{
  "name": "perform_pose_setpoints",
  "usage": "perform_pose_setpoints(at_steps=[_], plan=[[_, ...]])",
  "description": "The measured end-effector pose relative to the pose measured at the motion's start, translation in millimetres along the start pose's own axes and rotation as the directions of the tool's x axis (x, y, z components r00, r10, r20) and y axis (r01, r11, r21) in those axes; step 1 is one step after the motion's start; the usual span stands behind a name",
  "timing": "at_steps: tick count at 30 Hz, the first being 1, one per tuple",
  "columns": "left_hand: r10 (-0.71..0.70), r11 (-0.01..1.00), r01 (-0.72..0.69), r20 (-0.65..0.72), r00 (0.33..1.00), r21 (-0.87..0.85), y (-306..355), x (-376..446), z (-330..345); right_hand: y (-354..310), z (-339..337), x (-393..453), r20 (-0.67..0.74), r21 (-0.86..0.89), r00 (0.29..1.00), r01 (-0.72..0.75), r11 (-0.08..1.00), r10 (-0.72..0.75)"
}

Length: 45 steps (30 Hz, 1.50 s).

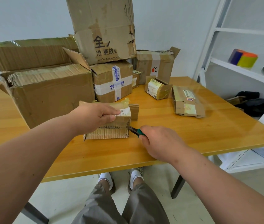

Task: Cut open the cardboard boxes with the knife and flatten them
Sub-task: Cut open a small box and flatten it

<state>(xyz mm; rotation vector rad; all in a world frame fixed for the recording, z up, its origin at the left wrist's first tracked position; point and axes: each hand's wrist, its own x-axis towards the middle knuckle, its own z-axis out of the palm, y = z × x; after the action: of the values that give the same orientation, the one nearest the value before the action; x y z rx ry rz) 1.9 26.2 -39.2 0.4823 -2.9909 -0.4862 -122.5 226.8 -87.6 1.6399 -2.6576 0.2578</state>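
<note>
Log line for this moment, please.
stage: cutting | left hand: holds small box on table | right hand: grips knife, blade at box's right corner

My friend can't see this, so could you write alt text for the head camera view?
A person's left hand holds a small cardboard box on a yellow wooden table while the right hand pushes a green-handled knife into its corner. More boxes are piled behind.

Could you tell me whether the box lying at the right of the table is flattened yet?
Flattened: the box lies collapsed on the table.
</note>
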Motion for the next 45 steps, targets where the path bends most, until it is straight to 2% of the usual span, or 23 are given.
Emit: perform_pose_setpoints(at_steps=[7, 15, 27, 35, 41, 45], plan=[[0.034, 0.998, -0.032, -0.031, 0.999, 0.052, -2, -6, 6, 0, -4, 0, 0.051, -0.084, 0.999, 0.005, 0.996, -0.001], [0.058, 0.996, -0.053, -0.073, 0.996, 0.067, -2, -10, 10, -4, -7, -3, 0.048, -0.154, 0.998, 0.045, 0.987, -0.038], [0.040, 0.997, -0.035, -0.086, 0.995, 0.064, -5, -6, 13, 1, -2, -3, -0.017, -0.028, 1.000, -0.005, 1.000, 0.004], [0.028, 0.998, -0.023, -0.084, 0.996, 0.058, -4, -5, 13, -1, -5, 1, 0.046, -0.067, 0.999, 0.007, 0.998, -0.004], [0.009, 0.999, -0.006, -0.058, 0.998, 0.045, -5, -4, 10, 1, -11, 1, 0.146, -0.221, 0.989, 0.031, 0.975, 0.001], [0.008, 0.999, -0.006, -0.046, 0.999, 0.041, -1, -7, 9, 7, -12, 2, 0.143, -0.148, 0.988, -0.036, 0.988, 0.057]])
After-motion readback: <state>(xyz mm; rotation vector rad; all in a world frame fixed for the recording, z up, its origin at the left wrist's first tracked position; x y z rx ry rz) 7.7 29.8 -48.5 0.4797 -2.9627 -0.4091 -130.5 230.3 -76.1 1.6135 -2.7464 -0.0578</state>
